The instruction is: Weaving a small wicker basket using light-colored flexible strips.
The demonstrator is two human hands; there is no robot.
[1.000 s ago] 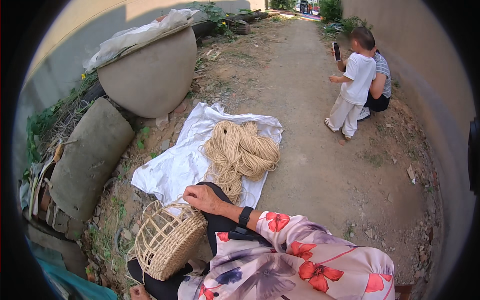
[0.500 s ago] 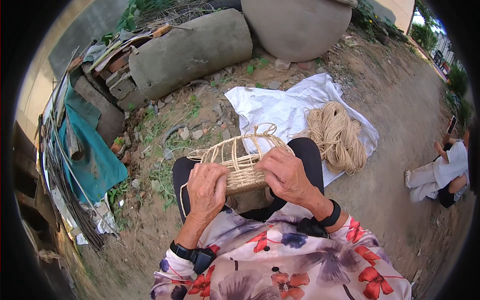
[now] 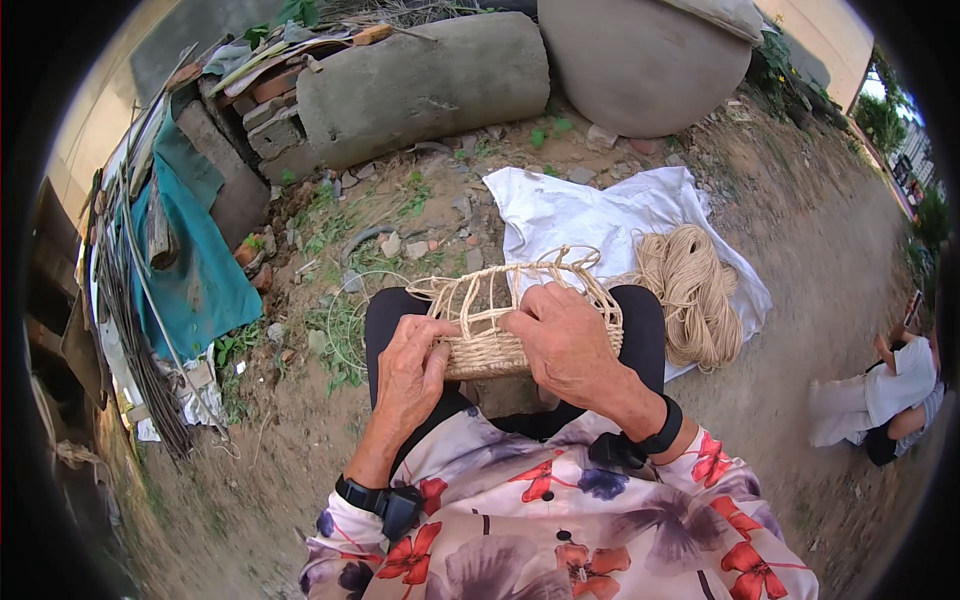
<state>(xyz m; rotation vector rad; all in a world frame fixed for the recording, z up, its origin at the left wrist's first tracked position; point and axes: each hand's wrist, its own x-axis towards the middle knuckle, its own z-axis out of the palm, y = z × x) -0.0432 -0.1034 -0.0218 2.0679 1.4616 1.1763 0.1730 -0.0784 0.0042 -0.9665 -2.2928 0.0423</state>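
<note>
A half-woven basket (image 3: 490, 357) of pale straw-coloured cord rests across my lap between my knees. Its lower wall is tightly woven; above that, open uprights run to a looped, twisted rim. My left hand (image 3: 403, 368) grips the front wall near its left end, thumb outside and fingers bent over the weave. Further right, my right hand (image 3: 572, 342) is closed over the same wall, its thumb and index finger pinching at the top woven row. What lies under the fingertips is hidden. A thin pale strand (image 3: 333, 318) loops out beyond the basket's left side.
A big coil of beige cord (image 3: 692, 300) lies on a white sack (image 3: 550, 205) beyond my right knee. Farther off are a concrete cylinder (image 3: 425, 90), a large grey rounded slab (image 3: 645, 65) and a teal cloth (image 3: 185, 265) by sticks. A seated person (image 3: 885, 390) is at right.
The basket has tipped, so more of its woven front and right end shows. My right hand reaches further over the wall. The whole view has shifted a little.
</note>
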